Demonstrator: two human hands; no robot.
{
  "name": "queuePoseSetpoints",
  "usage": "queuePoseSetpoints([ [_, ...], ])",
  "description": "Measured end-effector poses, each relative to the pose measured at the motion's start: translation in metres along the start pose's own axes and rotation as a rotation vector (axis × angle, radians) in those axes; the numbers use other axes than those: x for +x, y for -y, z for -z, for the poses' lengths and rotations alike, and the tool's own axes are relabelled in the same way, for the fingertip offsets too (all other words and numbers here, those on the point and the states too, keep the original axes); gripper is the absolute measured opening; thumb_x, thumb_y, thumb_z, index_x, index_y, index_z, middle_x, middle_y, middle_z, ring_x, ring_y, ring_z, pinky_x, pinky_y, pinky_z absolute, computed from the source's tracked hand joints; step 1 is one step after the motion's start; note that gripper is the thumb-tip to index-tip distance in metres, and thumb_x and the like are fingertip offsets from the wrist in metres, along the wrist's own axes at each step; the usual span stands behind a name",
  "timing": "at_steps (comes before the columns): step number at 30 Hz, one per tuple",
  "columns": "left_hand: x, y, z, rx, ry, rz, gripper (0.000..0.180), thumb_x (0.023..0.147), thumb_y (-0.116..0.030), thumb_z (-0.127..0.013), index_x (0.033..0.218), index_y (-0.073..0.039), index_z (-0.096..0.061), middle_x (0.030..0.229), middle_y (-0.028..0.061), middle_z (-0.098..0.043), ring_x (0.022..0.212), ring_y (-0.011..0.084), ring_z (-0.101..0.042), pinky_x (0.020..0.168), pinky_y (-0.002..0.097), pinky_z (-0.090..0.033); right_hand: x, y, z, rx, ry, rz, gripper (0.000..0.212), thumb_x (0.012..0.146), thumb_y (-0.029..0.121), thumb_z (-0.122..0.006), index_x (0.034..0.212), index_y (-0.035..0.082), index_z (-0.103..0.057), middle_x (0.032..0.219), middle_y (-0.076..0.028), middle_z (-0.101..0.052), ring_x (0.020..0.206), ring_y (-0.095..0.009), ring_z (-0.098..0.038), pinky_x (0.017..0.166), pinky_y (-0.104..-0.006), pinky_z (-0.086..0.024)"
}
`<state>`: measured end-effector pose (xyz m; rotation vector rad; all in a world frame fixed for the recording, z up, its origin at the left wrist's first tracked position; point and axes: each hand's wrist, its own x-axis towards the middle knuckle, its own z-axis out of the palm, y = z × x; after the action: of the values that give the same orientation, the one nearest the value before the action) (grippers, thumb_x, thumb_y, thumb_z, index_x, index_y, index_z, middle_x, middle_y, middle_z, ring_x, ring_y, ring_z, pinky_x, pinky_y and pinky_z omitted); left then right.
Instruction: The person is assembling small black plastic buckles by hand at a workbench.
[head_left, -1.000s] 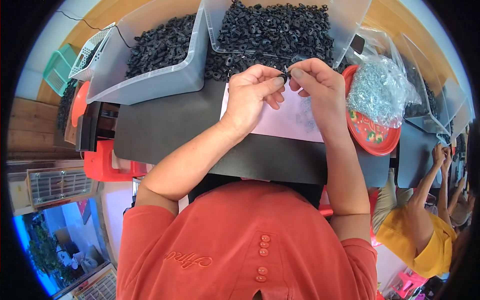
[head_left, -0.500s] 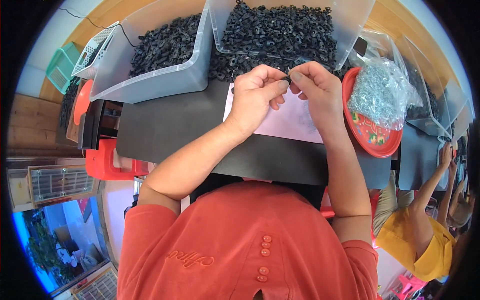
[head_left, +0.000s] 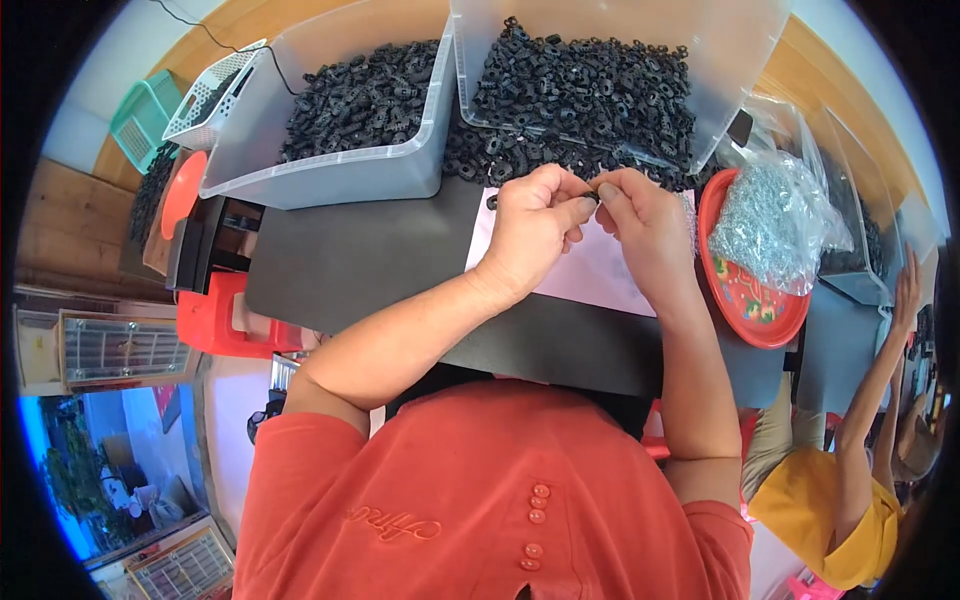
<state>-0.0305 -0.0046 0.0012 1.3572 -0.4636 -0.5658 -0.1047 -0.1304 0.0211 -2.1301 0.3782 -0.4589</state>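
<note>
Above a pale pink sheet [head_left: 575, 277], my left hand [head_left: 532, 228] pinches a small black plastic part [head_left: 592, 196] between thumb and index finger. My right hand [head_left: 648, 232] meets it fingertip to fingertip, its thumb and index finger closed on the same part. The fingers cover most of the piece, so its exact shape is hidden. Just beyond both hands lies a loose heap of similar black plastic parts [head_left: 515, 157], spilling from a clear bin [head_left: 735, 60] tipped toward me.
Another translucent bin [head_left: 340, 182] full of black parts stands at left on the dark table [head_left: 350, 250]. To the right, a red tray [head_left: 745, 315] bears a plastic bag of small shiny pieces [head_left: 770, 215]. Farther right sits a person in yellow [head_left: 830, 515]. A red stool [head_left: 215, 315] stands at left.
The whole scene sits slightly lower and farther right in the picture. My hands stay together at the fingertips, still pinching. The person in yellow has raised an arm higher.
</note>
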Motion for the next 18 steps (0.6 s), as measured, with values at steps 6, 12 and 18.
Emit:
queuePoseSetpoints([
  [6,-0.0003,-0.0009,0.0004,0.004,-0.008,0.031,0.005,0.085,-0.003,-0.063,0.088,0.001,-0.061,0.073,0.0044,-0.063,0.056,0.0094,-0.057,0.049,0.0228,-0.044,-0.0005,0.0004,0.0005,-0.074,0.008,0.014,0.020,0.089,0.016,-0.053,0.088,-0.002,-0.064,0.070,-0.018,-0.063,0.067,-0.033,-0.064,0.062,-0.0402,-0.047],
  [12,0.0008,-0.0023,0.0009,0.049,0.005,0.048,0.004,0.085,-0.003,-0.063,0.086,0.001,-0.061,0.071,0.0044,-0.063,0.055,0.0097,-0.056,0.047,0.0232,-0.044,-0.0039,-0.0034,-0.0017,-0.154,-0.049,0.145,0.017,0.088,0.014,-0.053,0.089,0.000,-0.064,0.082,-0.020,-0.065,0.076,-0.037,-0.063,0.067,-0.0450,-0.047],
  [18,0.0030,0.0006,0.0005,0.038,-0.004,0.075,0.003,0.085,-0.001,-0.062,0.085,0.001,-0.061,0.069,0.0047,-0.061,0.054,0.0100,-0.056,0.047,0.0235,-0.043,-0.0051,-0.0028,-0.0005,-0.243,-0.045,0.192,0.016,0.087,0.009,-0.055,0.097,-0.001,-0.064,0.071,-0.016,-0.062,0.063,-0.027,-0.060,0.059,-0.0358,-0.045],
])
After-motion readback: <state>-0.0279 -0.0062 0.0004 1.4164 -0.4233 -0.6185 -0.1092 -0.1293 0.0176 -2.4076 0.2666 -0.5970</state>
